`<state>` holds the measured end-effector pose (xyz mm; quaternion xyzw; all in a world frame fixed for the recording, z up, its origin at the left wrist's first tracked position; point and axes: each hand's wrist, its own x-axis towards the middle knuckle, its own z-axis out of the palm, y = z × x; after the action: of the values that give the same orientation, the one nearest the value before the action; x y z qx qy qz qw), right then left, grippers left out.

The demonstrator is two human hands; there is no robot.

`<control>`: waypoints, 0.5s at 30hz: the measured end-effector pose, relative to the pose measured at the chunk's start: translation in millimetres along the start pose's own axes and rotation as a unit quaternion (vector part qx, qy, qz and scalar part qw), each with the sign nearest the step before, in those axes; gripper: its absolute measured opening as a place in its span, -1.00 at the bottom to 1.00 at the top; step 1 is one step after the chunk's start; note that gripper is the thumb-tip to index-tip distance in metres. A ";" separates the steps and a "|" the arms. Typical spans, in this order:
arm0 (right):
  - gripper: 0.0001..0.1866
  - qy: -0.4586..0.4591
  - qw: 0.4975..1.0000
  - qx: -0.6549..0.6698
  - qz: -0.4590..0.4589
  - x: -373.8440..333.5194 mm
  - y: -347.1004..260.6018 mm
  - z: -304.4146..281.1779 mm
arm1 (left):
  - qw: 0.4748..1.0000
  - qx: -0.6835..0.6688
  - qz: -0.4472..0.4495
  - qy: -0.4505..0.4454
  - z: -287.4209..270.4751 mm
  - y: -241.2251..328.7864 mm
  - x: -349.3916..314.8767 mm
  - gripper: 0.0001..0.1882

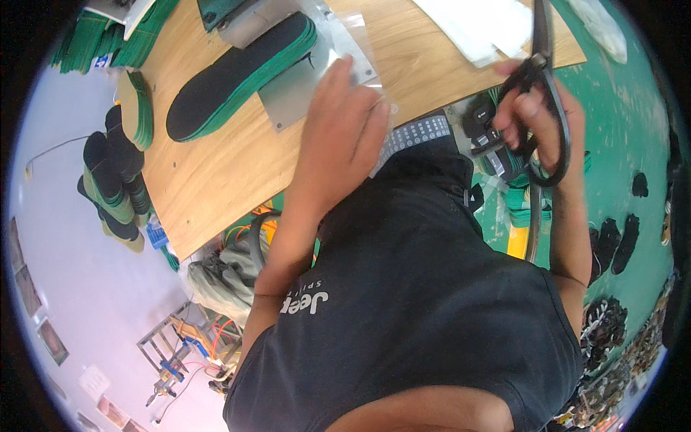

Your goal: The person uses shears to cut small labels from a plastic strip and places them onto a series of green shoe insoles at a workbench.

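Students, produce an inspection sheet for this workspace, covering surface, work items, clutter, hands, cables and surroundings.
Surface: light wooden tabletop bearing a metal plate.
Work items: black-and-green insole stack, overlapping the plate; clear plastic; black scissors.
Clutter: white sheets at the table's far right; another insole stack at its left edge.
Hands: left hand over the plate, grip unclear; right hand holds the scissors.
Cables: orange cords beside equipment, lower left.
Surroundings: green floor with dark pieces, right; pale surface, apparently wall, left.
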<state>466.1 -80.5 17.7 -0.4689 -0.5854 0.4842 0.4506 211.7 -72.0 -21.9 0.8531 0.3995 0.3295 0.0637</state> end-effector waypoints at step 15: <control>-0.57 0.001 0.769 -0.559 -0.310 157.9 13.1 -27.6 | 0.796 -0.502 -0.321 0.108 -28.2 -2.1 -8.9 -0.84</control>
<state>470.3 80.3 19.8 -0.4312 -0.8659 -0.0947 0.2352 188.9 -81.4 -5.4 0.4830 0.4335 0.5340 0.5419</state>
